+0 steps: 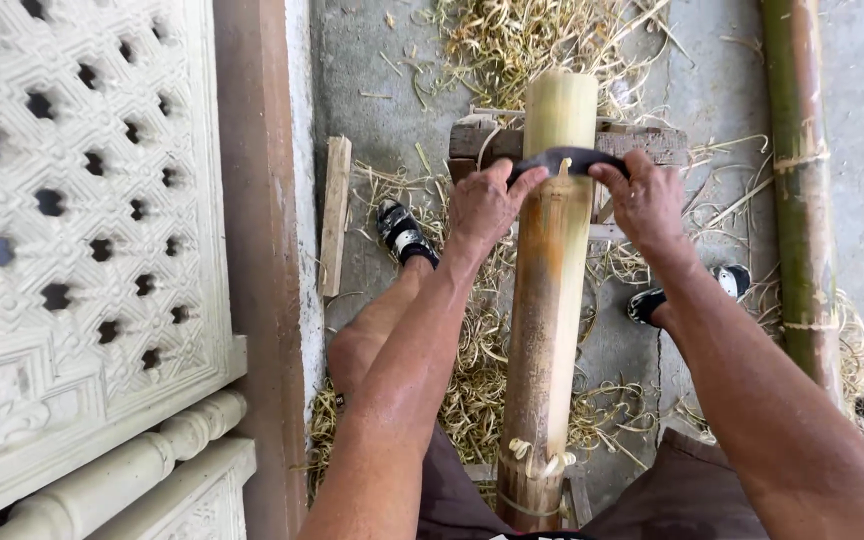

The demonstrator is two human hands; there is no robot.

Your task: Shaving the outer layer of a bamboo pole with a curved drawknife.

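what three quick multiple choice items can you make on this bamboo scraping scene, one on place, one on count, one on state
1. Where does the far end of the thick tan bamboo pole rest?
A. on the weathered wooden block
B. on the white carved lattice panel
C. on the green bamboo stalk

2. How many hands grip the dark curved blade?
A. none
B. one
C. two

3. What state is the pole's surface in?
A. fully green all along
B. pale beyond the blade, brownish on the near side
C. painted white

Answers:
1 A, the pole's far end lies across the block, above the straw-like shavings.
2 C, the left hand and right hand each hold one end of the blade.
3 B, the section past the blade is lighter than the length towards the person.
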